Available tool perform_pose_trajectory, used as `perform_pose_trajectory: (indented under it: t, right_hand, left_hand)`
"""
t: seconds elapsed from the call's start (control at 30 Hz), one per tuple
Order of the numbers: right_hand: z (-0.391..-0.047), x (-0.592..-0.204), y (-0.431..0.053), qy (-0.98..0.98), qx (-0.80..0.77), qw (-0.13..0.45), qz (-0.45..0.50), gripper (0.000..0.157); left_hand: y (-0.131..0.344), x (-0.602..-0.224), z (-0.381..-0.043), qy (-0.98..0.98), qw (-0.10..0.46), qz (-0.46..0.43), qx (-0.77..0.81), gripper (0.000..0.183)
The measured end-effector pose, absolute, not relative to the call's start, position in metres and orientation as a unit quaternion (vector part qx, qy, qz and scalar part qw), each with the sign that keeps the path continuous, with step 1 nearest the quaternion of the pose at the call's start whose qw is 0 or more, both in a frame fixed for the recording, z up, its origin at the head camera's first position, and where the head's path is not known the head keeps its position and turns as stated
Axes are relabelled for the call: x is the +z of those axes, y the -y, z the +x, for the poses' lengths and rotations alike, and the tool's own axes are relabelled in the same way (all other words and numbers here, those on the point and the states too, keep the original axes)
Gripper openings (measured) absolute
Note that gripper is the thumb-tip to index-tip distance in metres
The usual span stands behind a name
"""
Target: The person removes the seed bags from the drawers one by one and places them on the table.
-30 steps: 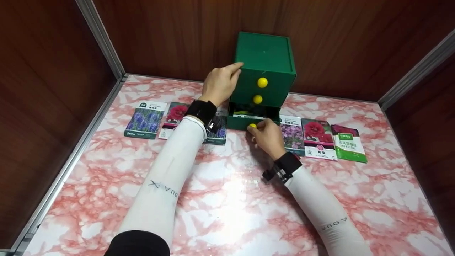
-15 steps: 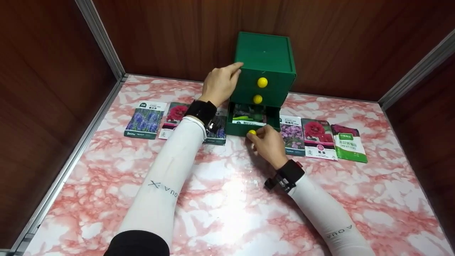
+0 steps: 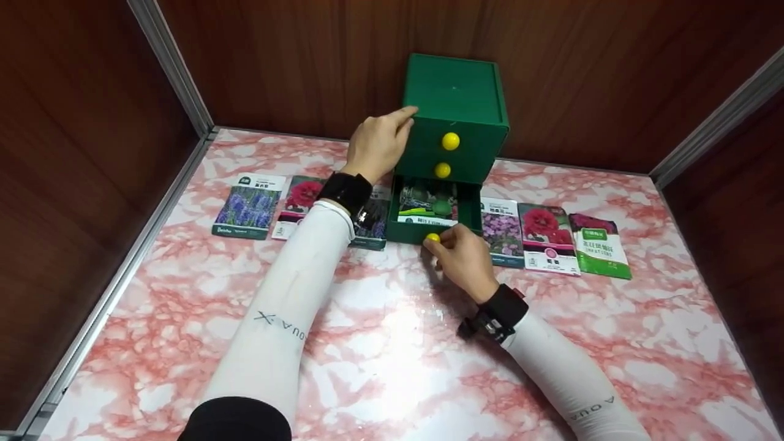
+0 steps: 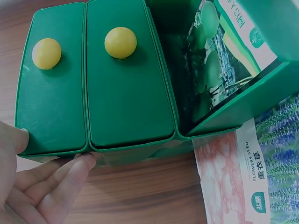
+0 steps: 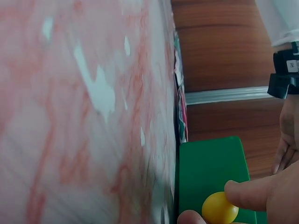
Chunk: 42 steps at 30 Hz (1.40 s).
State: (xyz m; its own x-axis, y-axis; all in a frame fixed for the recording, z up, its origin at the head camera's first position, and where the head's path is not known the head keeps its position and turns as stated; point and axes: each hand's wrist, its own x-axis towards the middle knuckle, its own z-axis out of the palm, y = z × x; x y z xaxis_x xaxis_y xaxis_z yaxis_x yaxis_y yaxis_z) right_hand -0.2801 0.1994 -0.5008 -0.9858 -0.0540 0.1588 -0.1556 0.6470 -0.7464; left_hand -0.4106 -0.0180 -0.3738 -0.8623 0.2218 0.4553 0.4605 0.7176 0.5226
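A small green drawer cabinet (image 3: 453,92) stands at the back, its bottom drawer (image 3: 404,233) pulled out and the upper two drawers closed. My right hand (image 3: 462,257) pinches that drawer's yellow knob (image 5: 219,207) between thumb and finger. Against the cabinet's upper left front edge rests my left hand (image 3: 378,144); in the left wrist view its fingers (image 4: 70,186) lie fairly straight along the side wall, one fingertip at the top corner. Inside the drawer lies a seed packet (image 4: 217,51) picturing round green leaves, with a white label strip.
Left of the cabinet lie flower seed packets: a purple one (image 3: 248,208), a red one (image 3: 303,196) and one partly hidden by the left wrist. On the right are a pink-purple packet (image 3: 502,233), a red one (image 3: 548,239) and a green-and-white one (image 3: 600,248). Wood-grain panels (image 3: 294,67) enclose the table.
My right hand has drawn the bottom drawer further out toward me, exposing more of the packet inside. My left hand has stayed at the cabinet's edge.
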Motion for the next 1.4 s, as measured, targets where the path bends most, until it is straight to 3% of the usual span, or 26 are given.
perform_pose_trajectory:
  t: [1.4]
  right_hand:
    - [-0.251,-0.505,-0.199,0.912,0.398,0.065,0.078,0.025]
  left_hand:
    - [0.02,-0.376,-0.411,0.911,0.188,-0.183,-0.318,0.04]
